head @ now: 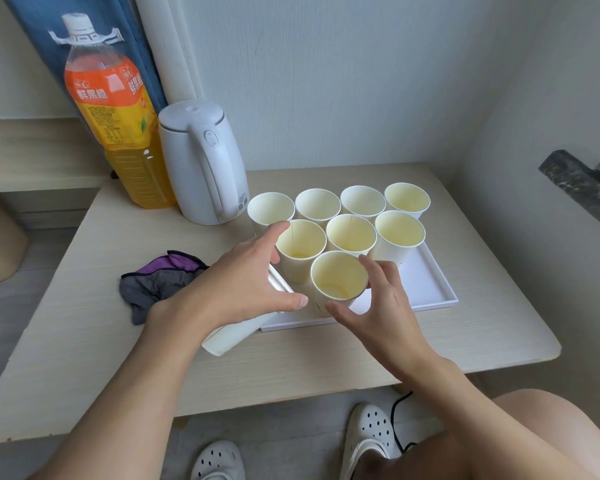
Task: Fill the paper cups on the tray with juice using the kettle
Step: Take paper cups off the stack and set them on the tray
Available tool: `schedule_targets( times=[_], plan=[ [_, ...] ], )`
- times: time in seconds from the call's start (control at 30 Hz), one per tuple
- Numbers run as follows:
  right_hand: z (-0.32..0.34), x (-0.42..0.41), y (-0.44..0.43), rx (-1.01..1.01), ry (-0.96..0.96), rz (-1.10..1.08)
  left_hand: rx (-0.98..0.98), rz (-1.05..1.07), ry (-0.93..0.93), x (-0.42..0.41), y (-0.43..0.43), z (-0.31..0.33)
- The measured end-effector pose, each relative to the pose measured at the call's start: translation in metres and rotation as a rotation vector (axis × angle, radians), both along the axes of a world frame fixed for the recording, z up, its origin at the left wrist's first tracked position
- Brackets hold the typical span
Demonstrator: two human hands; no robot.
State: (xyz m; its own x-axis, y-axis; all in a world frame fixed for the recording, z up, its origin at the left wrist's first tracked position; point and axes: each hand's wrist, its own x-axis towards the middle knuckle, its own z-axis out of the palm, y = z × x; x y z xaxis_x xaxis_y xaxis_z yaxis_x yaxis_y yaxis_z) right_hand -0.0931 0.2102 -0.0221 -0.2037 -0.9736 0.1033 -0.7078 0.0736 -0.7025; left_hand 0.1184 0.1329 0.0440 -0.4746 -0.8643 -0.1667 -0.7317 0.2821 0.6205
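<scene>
Right hand curved spread fingers round the nearest paper cup, left hand splayed open alongside, probably squaring it on the tray for the kettle

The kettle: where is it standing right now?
In the head view, the white kettle stands at the far left of the table, between the orange juice bottle and the back-left paper cup on the tray.

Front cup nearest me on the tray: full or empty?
Almost empty: the front paper cup shows its bare inner wall nearly to the bottom, with only a thin yellow pool of juice there.
</scene>
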Motion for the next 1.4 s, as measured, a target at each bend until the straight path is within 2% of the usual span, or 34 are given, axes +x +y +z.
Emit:
schedule_targets(
  times=[0.07,0.17,0.23,0.33,0.47,0.77,1.4],
  plan=[
    [0.002,0.000,0.001,-0.026,-0.006,-0.025,-0.008,-0.006,0.032,0.001,0.000,0.001],
    [0.017,0.004,0.005,-0.230,-0.165,-0.089,-0.032,-0.014,0.109,-0.001,0.001,0.002],
    [0.029,0.009,0.008,-0.330,-0.263,0.009,-0.032,-0.012,0.203,-0.005,0.003,0.004],
    [0.037,0.019,0.014,-0.290,-0.356,0.247,-0.002,-0.008,0.402,-0.009,0.005,0.008],
    [0.044,0.024,0.013,-0.241,-0.415,0.344,0.022,0.005,0.514,-0.004,0.006,0.011],
    [0.043,0.028,0.009,-0.200,-0.641,0.312,0.079,0.009,0.501,-0.002,0.005,0.013],
    [0.053,0.033,0.009,-0.288,-0.765,0.236,0.107,0.003,0.555,-0.008,0.003,0.025]
  ],
)
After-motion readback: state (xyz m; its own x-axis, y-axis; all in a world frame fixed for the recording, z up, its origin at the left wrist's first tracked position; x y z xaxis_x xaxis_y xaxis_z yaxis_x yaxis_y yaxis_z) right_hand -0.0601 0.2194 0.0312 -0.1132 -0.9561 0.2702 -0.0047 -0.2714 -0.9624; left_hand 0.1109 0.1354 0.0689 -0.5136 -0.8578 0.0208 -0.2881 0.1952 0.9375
